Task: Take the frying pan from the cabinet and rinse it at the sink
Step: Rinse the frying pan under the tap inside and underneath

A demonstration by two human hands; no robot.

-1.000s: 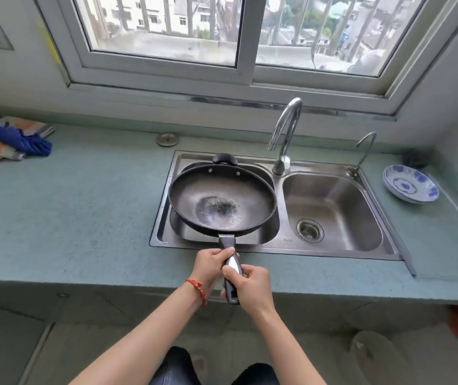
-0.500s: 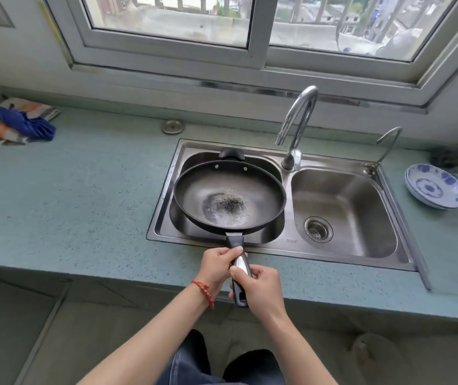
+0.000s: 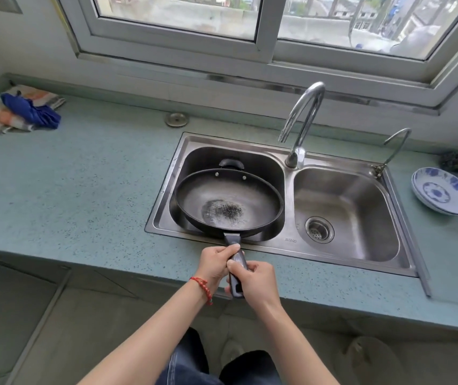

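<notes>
A black frying pan [image 3: 252,198] with a worn, speckled patch in its middle lies in the left basin of the steel double sink [image 3: 291,240]. Its dark handle sticks out over the front rim toward me. My left hand [image 3: 215,263] grips the handle nearer the pan. My right hand [image 3: 255,282] grips the handle's end. The tall curved tap [image 3: 302,118] stands behind the divider, its spout above the left basin's right side; no water runs.
A small second tap [image 3: 394,145] stands at the sink's back right. A blue-and-white dish [image 3: 444,194] and a dark scourer [image 3: 455,161] sit on the counter right of the sink. Folded cloths [image 3: 19,109] lie far left. A round metal disc [image 3: 177,119] rests near the wall.
The pan has sunk lower into the left basin, its handle now across the front rim. Both hands keep their grip. My head has moved closer and tilted down.
</notes>
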